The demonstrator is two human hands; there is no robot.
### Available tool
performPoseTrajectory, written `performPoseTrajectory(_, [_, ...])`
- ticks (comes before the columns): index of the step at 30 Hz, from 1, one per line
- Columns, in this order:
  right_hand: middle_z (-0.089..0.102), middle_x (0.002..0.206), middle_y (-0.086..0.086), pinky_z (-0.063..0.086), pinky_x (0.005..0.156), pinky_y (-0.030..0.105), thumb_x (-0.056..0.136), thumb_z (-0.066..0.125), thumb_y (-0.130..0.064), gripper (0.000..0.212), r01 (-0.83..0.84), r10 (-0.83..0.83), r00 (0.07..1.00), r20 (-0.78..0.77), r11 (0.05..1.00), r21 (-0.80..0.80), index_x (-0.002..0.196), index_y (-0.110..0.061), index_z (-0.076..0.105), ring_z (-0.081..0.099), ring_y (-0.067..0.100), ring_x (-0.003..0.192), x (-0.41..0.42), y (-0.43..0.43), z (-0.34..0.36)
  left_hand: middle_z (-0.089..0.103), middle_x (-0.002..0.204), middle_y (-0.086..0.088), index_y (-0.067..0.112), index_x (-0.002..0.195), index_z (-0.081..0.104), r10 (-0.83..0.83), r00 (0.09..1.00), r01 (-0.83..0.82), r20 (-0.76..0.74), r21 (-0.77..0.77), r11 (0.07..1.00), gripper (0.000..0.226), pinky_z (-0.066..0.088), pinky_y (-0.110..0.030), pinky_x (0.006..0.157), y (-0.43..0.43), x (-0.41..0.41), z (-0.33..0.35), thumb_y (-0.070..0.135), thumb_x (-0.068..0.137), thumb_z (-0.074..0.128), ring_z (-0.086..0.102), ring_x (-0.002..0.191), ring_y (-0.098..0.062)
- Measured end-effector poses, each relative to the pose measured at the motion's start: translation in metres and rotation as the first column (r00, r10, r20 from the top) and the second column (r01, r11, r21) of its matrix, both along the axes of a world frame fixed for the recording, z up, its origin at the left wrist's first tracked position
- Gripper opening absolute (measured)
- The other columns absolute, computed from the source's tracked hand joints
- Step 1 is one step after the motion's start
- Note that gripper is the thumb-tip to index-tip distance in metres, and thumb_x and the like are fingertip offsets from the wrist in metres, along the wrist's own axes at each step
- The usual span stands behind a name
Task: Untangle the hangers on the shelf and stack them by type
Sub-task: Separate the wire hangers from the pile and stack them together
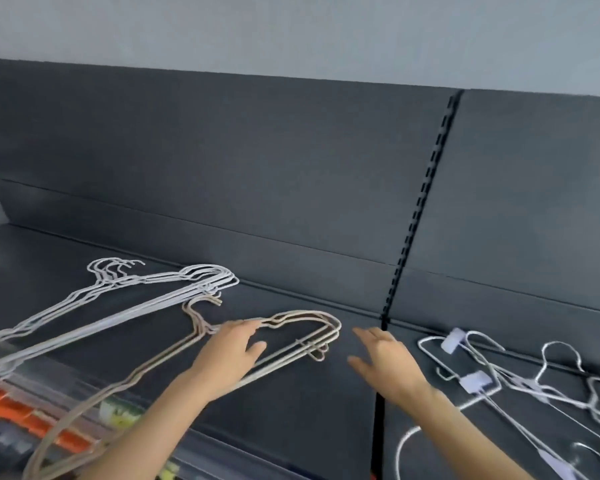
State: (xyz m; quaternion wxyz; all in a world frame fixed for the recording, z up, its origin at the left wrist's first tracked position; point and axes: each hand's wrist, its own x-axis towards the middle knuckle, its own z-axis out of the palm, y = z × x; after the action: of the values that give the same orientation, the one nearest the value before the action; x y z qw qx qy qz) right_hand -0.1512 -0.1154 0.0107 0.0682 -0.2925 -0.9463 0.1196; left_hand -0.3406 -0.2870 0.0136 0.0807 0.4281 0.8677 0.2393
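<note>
1. Your left hand lies flat, fingers straight, on the beige hangers near their necks, gripping nothing.
2. Your right hand is spread open just right of that stack and holds nothing. The blur hides whether it touches the shelf.
3. The white hangers are stacked far left, overhanging the front edge.
4. The tangled clip hangers lie right of your right hand, beyond the shelf seam.
5. Bare shelf runs between the beige stack and the back panel.
</note>
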Motion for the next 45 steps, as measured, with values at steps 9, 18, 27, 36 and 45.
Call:
performPoseTrajectory(9, [0.054,0.128,0.003,0.039,0.097,0.033,0.091,0.049,-0.031,0.042,0.179,-0.179,0.983,-0.047,0.984,-0.010,0.130,-0.015,0.047,0.047,0.024,0.122,0.180,0.058,-0.002,0.053,0.131,0.001,0.017,0.133,0.046,-0.201,0.977,0.201,0.077,0.001,0.979,0.041,0.036,-0.029,0.103,0.090,0.164,-0.004,0.027,0.094,0.047,0.043,0.125,-0.014])
performPoseTrajectory(18, [0.054,0.126,0.006,0.042,0.094,0.034,0.092,0.049,-0.027,0.040,0.331,-0.333,0.943,-0.014,0.940,-0.080,0.129,-0.011,0.049,0.050,0.026,0.117,0.326,0.098,-0.015,0.055,0.129,-0.001,0.014,0.129,0.051,-0.318,0.947,0.321,0.047,-0.075,0.944,0.038,0.040,-0.033,0.100,0.158,0.294,-0.020,0.028,0.094,0.045,0.047,0.122,-0.019])
performPoseTrajectory(27, [0.056,0.119,0.006,0.043,0.088,0.032,0.091,0.046,-0.020,0.027,0.451,-0.454,0.890,-0.030,0.889,-0.080,0.113,-0.009,0.058,0.051,0.026,0.111,0.385,0.116,-0.032,0.053,0.086,0.002,0.017,0.098,0.059,-0.262,0.965,0.261,-0.007,-0.066,0.963,0.022,0.042,-0.030,0.070,0.180,0.342,-0.039,0.034,0.090,0.048,0.052,0.093,-0.017])
performPoseTrajectory(36, [0.032,0.142,0.008,0.031,0.105,0.039,0.090,0.047,-0.032,0.050,0.649,-0.641,0.727,0.246,0.759,0.058,0.135,-0.017,0.030,0.036,0.029,0.130,0.401,0.146,-0.041,0.048,0.124,-0.003,0.021,0.115,0.053,-0.109,0.979,0.079,-0.173,-0.170,0.982,0.048,0.036,-0.039,0.100,0.197,0.327,-0.051,0.057,0.083,0.048,0.044,0.119,-0.026])
performPoseTrajectory(45, [0.049,0.113,0.007,0.039,0.084,0.034,0.086,0.046,-0.011,0.027,0.688,-0.699,0.699,0.151,0.715,0.124,0.109,-0.023,0.051,0.056,0.029,0.100,0.395,0.168,-0.039,0.059,0.110,0.001,0.022,0.107,0.063,-0.515,0.838,0.493,-0.180,-0.152,0.856,0.026,0.033,-0.030,0.093,0.239,0.397,-0.044,0.036,0.088,0.054,0.049,0.107,-0.020])
